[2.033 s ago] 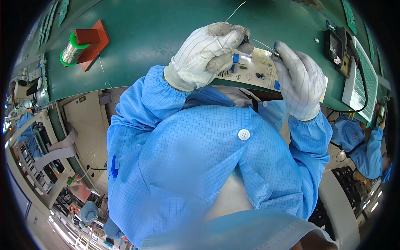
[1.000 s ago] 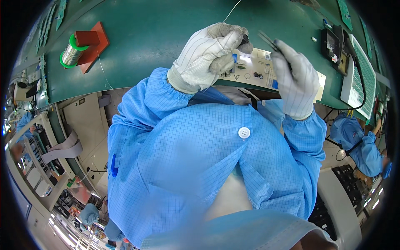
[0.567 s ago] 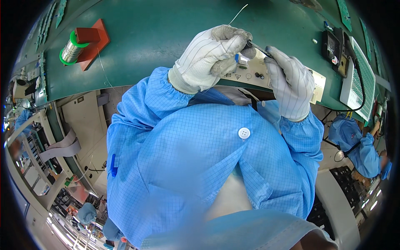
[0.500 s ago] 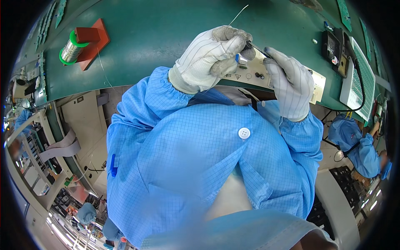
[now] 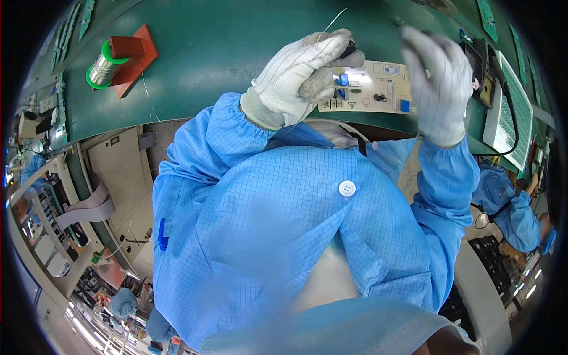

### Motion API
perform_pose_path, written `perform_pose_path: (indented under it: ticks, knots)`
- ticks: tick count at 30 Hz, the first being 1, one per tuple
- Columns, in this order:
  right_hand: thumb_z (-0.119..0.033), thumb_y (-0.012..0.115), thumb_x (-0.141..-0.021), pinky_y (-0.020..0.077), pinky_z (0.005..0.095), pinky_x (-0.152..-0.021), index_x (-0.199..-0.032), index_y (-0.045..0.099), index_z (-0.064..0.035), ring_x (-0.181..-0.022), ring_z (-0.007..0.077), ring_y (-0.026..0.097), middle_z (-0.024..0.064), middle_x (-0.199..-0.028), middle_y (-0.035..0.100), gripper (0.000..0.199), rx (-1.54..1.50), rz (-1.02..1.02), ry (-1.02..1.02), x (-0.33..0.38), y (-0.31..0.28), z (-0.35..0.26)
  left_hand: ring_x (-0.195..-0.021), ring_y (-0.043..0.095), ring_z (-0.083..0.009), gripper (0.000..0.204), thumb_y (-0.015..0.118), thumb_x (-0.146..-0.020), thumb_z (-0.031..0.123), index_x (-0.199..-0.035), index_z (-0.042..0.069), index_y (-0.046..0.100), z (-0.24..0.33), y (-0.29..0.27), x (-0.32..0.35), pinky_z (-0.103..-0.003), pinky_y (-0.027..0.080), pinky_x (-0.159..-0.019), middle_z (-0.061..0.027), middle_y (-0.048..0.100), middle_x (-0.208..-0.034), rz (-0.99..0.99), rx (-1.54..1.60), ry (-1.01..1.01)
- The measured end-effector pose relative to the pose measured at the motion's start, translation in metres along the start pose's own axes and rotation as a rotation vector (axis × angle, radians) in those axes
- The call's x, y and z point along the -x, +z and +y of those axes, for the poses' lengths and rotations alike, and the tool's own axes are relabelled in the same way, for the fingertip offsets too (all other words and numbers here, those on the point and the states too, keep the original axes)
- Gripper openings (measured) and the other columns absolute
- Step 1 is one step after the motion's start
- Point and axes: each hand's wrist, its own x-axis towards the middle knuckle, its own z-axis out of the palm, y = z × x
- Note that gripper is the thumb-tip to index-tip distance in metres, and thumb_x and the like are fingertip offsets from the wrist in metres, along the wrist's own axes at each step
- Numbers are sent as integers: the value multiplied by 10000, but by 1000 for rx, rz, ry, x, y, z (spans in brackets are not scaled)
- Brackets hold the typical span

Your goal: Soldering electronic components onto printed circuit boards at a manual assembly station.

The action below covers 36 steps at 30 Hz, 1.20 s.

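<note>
My left hand (image 5: 307, 77), in a white striped glove with greyed fingertips, is closed over the bench. A small black part (image 5: 350, 49) shows between its fingers; most of it is hidden, so I cannot make out its kind. From the top of that hand a thin silvery wire (image 5: 335, 19) sticks up. My right hand (image 5: 439, 83), gloved the same way, hovers past the right part of a cream circuit board (image 5: 370, 102). Motion blurs its fingers, and whether it holds anything is unclear. The board carries blue and black components and lies at the bench's near edge.
A solder spool (image 5: 102, 70) with green flanges sits on a red-brown stand (image 5: 142, 50) at the left of the green bench (image 5: 236, 35). On the right are a black holder (image 5: 488, 71) with a cable and a white-framed tray (image 5: 513, 112). Another person (image 5: 509, 207) sits beyond.
My right hand has come away from my left and moved right, uncovering more of the board. The metal rod between the hands no longer shows. My left hand has barely shifted.
</note>
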Motion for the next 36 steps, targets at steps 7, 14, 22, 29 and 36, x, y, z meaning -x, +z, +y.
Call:
perform_pose_path:
  ticks: [7, 14, 22, 29, 36]
  knots:
    - [-239, 863, -766, 522, 361, -858, -1121, 733, -153, -964, 239, 679, 18, -1016, 715, 388, -69, -115, -161, -8, -2, -35, -868, 564, -291, 469, 637, -890, 28, -1352, 13, 554, -14, 2, -10, -379, 488, -802, -186, 644, -1168, -72, -437, 436]
    - [-192, 869, -784, 538, 337, -862, -1131, 729, -131, -984, 198, 685, 4, -1034, 726, 379, -76, -95, -154, 4, 0, -32, -1119, 608, -482, 669, 623, -807, -123, -1453, -40, 467, -9, -10, -19, -495, 510, -981, -284, 582, -1304, -297, -483, 709]
    - [-129, 816, -830, 555, 342, -877, -1098, 718, -66, -1058, 203, 687, 51, -1086, 724, 292, -300, -294, 285, 23, -9, -18, -1056, 713, -342, 741, 845, -769, 391, -1402, 110, 581, 14, -1, -1, -403, 600, -898, -168, 599, -1398, -176, -669, -307]
    - [-56, 712, -826, 551, 400, -926, -1081, 686, -81, -1177, 321, 634, 94, -1175, 675, 258, -135, -357, -203, 41, -4, 5, -793, 735, -262, 809, 891, -631, 543, -1326, 239, 611, 5, -7, 26, -343, 620, -655, -66, 627, -1306, -254, -1277, 190]
    - [-123, 711, -828, 531, 433, -938, -1094, 692, -113, -1132, 335, 630, 76, -1165, 677, 266, -187, -457, -219, 43, -2, 11, -788, 730, -229, 682, 836, -729, 535, -1282, 196, 626, -2, -8, 25, -348, 608, -586, -98, 647, -1206, -284, -1335, 257]
